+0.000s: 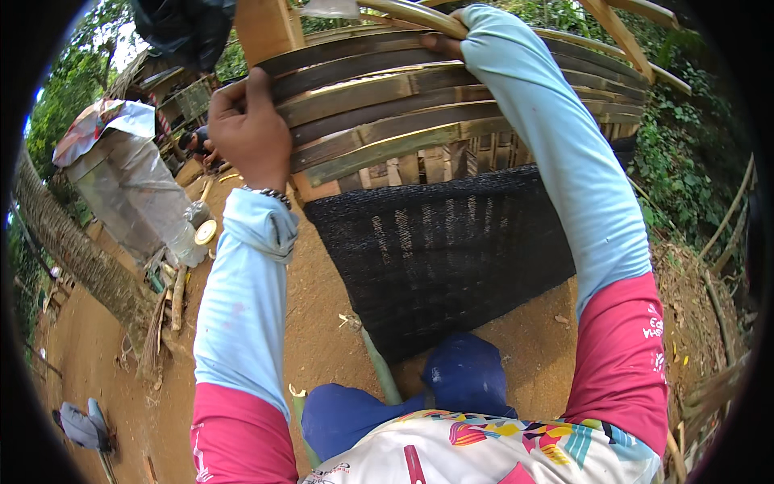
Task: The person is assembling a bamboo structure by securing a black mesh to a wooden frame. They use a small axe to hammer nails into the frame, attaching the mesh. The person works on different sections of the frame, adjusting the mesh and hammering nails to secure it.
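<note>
Your left hand (pixel 248 129) is raised in front of you, fingers curled over the left edge of a large woven bamboo panel (pixel 419 121), thumb side toward you, gripping its flat strips. Your right hand (pixel 442 39) reaches to the panel's top edge; your pale blue sleeve (pixel 556 145) covers most of it, so you cannot tell whether it is closed or spread. The panel stands tilted before you, its lower part a dark, finely woven section (pixel 435 258) resting near your knees on bare brown earth (pixel 322 298). Its upper rim is cut off by the frame. To your left, a person (pixel 196 143) crouches, largely hidden behind your hand, beside a plastic-covered heap (pixel 133 181).
</note>
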`<state>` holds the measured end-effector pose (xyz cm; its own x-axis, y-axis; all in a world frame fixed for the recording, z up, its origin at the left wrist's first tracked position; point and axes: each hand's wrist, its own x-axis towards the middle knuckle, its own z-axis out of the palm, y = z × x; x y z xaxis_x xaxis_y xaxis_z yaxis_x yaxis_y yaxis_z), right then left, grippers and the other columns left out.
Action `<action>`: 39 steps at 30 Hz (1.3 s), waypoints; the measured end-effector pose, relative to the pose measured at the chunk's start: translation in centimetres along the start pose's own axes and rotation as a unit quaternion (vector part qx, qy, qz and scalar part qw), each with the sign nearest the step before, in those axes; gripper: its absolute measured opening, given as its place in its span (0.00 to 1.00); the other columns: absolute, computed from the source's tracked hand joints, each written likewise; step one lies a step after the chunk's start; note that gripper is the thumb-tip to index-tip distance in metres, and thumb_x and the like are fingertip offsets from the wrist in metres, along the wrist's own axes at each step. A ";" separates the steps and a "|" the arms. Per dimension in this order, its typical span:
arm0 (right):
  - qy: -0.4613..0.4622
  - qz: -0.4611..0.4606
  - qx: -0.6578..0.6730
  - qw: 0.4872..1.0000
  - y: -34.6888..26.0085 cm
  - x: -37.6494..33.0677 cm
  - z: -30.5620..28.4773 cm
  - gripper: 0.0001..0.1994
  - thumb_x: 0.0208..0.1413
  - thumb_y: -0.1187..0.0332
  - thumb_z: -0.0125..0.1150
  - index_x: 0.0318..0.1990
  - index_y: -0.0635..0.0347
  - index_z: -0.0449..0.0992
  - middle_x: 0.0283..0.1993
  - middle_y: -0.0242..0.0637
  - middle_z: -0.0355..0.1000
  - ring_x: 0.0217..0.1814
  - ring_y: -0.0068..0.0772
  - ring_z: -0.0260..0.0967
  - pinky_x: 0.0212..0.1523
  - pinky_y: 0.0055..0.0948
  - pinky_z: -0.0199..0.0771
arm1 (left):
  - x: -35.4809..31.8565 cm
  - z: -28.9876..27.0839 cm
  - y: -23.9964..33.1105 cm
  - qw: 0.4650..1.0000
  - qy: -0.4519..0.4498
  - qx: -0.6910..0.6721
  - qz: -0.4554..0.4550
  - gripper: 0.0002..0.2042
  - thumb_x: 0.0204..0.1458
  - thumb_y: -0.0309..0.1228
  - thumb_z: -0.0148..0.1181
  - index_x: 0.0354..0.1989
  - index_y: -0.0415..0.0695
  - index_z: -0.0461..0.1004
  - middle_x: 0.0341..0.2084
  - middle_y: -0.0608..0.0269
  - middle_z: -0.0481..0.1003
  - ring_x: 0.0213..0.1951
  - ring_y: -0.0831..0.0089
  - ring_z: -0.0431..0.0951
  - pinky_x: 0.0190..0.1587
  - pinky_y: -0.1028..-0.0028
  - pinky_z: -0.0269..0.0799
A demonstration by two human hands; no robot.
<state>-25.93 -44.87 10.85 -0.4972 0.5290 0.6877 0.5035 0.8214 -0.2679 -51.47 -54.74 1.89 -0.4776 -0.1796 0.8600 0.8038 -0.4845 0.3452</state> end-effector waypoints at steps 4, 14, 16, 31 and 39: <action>-0.005 -0.007 -0.029 1.000 1.1 1.2 1.8 0.22 0.49 0.48 0.63 0.43 0.55 0.80 0.36 0.47 0.76 0.42 0.46 0.74 0.45 0.41 0.73 | 0.4 -0.5 -0.2 0.999 0.004 0.024 0.042 0.13 0.55 0.34 0.65 0.28 0.35 0.75 0.23 0.64 0.75 0.27 0.80 0.70 0.34 0.78 0.66; 0.025 0.013 -0.083 0.996 2.7 5.0 5.1 0.30 0.46 0.34 0.62 0.44 0.49 0.80 0.36 0.41 0.78 0.41 0.47 0.75 0.45 0.41 0.73 | 0.5 -0.7 -0.5 1.000 0.003 -0.031 -0.002 0.13 0.55 0.33 0.64 0.30 0.34 0.75 0.24 0.63 0.76 0.28 0.80 0.71 0.34 0.78 0.66; -0.019 0.030 -0.136 0.990 1.9 4.9 4.2 0.31 0.46 0.34 0.61 0.44 0.51 0.80 0.36 0.42 0.77 0.41 0.46 0.75 0.44 0.42 0.73 | 0.2 -0.4 -0.5 1.000 0.003 0.005 0.019 0.12 0.55 0.33 0.65 0.29 0.34 0.75 0.24 0.63 0.76 0.27 0.79 0.71 0.33 0.78 0.66; -0.009 -0.006 -0.075 0.997 2.5 5.1 4.4 0.29 0.46 0.38 0.66 0.36 0.59 0.79 0.25 0.41 0.72 0.28 0.36 0.70 0.35 0.36 0.67 | -0.2 -1.6 -1.4 0.971 -0.032 -0.206 -0.120 0.14 0.56 0.32 0.62 0.44 0.32 0.76 0.31 0.67 0.78 0.28 0.85 0.71 0.29 0.85 0.62; 0.031 -0.016 -0.024 0.999 2.7 4.5 5.0 0.26 0.46 0.39 0.67 0.34 0.57 0.79 0.23 0.37 0.71 0.27 0.31 0.67 0.35 0.34 0.65 | -0.4 -3.1 -0.1 0.984 -0.081 -0.130 -0.088 0.13 0.54 0.32 0.66 0.43 0.35 0.78 0.30 0.67 0.78 0.29 0.85 0.72 0.33 0.85 0.65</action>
<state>-30.34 -39.25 9.85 -0.4696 0.4870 0.7364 0.5219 0.8259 -0.2134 -52.45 -57.28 0.39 -0.5217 0.0542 0.8514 0.5856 -0.7030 0.4036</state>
